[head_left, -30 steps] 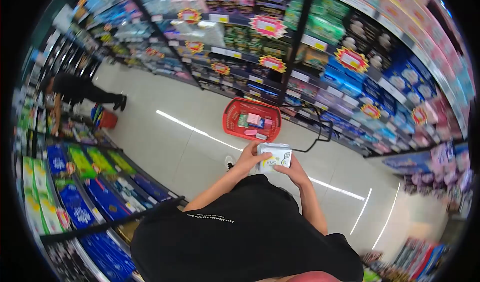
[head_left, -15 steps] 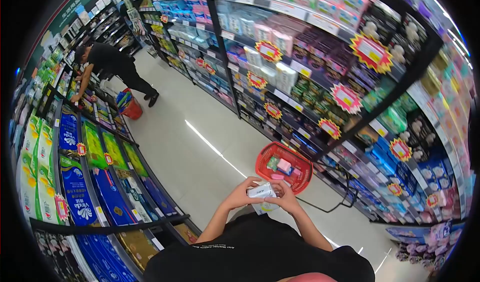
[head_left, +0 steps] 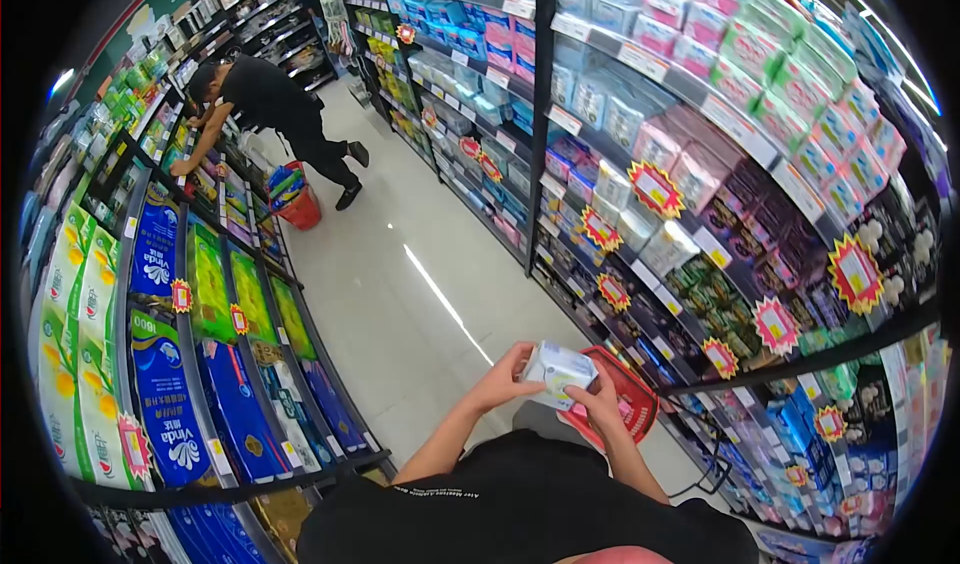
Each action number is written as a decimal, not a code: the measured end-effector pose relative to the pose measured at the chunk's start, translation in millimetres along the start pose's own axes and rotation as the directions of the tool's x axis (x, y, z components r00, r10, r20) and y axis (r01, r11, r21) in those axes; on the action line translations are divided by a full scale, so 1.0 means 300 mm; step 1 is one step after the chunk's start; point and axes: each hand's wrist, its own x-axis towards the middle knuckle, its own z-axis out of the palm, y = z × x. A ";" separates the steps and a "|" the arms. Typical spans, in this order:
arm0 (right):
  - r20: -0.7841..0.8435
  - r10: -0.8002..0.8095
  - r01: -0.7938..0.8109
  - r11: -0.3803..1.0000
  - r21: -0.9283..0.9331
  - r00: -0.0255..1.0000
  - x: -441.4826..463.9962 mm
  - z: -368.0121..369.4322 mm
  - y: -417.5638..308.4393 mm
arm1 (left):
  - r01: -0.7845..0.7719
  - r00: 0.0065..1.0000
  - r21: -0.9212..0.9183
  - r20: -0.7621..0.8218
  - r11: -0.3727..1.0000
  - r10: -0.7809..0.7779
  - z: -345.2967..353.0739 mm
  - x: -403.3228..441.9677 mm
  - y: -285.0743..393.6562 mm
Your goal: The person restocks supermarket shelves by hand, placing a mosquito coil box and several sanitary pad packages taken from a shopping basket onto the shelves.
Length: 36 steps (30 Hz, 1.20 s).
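A white package [head_left: 560, 369] with a pale label is held between my two hands in front of my body. The fingers of my left hand [head_left: 503, 379] wrap its left side. On the other side my right hand [head_left: 598, 401] grips the package, thumb across its near face. Just beyond my right hand, a red shopping basket [head_left: 640, 404] stands on the floor, partly hidden by the package and the hand, with pink items [head_left: 628, 411] visible inside.
Shelves of tissue packs [head_left: 165, 404] line the left. Shelves of small packages [head_left: 690, 164] with starburst tags run along the right. Further up the aisle a person in black [head_left: 270, 99] bends toward the left shelves beside a red basket [head_left: 300, 209] holding goods.
The view has swung toward the far aisle. The package has been turned in my hands. The basket now appears lower and further right, more hidden behind my right hand.
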 end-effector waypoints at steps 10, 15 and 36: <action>0.230 0.118 -0.081 0.983 -0.166 0.966 0.518 0.149 0.042 | 0.164 0.956 0.159 -0.268 0.974 -0.117 -0.328 0.179 0.076; 0.338 0.115 -0.055 0.982 -0.183 0.934 0.891 0.260 -0.026 | 0.116 0.934 0.230 -0.357 0.966 -0.027 -0.580 0.376 0.176; 0.407 0.360 -0.109 0.845 -0.523 0.840 1.940 1.212 0.017 | 0.012 0.824 -0.075 -0.564 0.997 -0.053 -1.757 0.579 0.387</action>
